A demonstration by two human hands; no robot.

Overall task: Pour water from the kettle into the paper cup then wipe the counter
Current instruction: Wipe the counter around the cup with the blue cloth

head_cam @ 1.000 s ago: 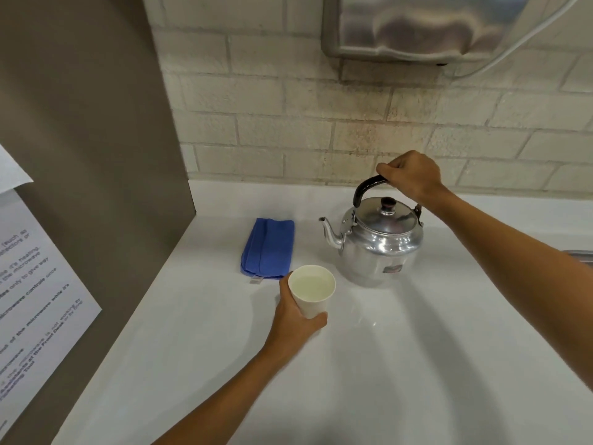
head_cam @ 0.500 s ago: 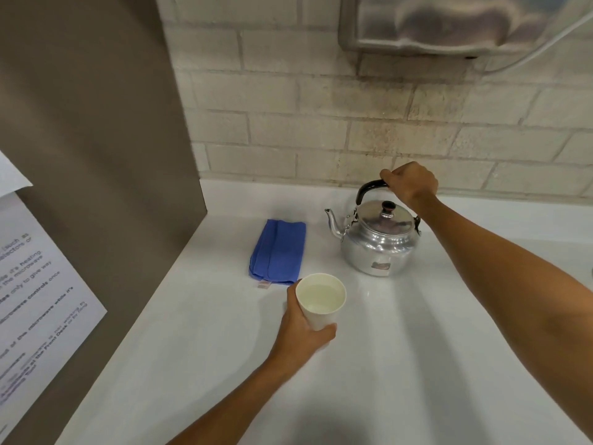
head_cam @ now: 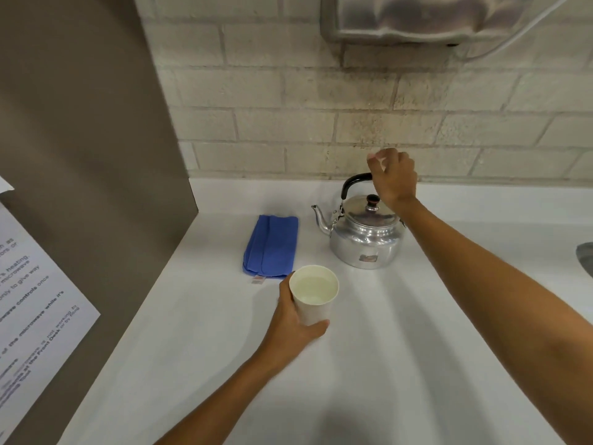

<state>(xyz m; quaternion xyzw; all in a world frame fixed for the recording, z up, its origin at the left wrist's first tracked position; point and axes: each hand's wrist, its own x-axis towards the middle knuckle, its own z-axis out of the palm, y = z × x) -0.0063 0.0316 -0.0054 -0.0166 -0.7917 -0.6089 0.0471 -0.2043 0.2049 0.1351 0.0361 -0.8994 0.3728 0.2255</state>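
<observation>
A shiny metal kettle [head_cam: 365, 242] with a black handle stands upright on the white counter [head_cam: 401, 348] near the back wall, its spout pointing left. My right hand [head_cam: 393, 178] hovers at the top of the handle, fingers loosened and lifted off it. In front of the kettle, a white paper cup [head_cam: 314, 295] holding water rests on the counter. My left hand [head_cam: 292, 322] is wrapped around the cup's left side. A folded blue cloth [head_cam: 271, 245] lies flat to the left of the kettle, just behind the cup.
A brown panel [head_cam: 96, 155] with a printed paper notice [head_cam: 29, 316] walls off the left side. A brick wall runs along the back, with a metal dispenser [head_cam: 433, 17] mounted above the kettle. A sink edge [head_cam: 585, 256] shows at the far right.
The kettle has been set down on the counter farther back. My right hand's fingers have come off the handle. My left hand still holds the cup in place.
</observation>
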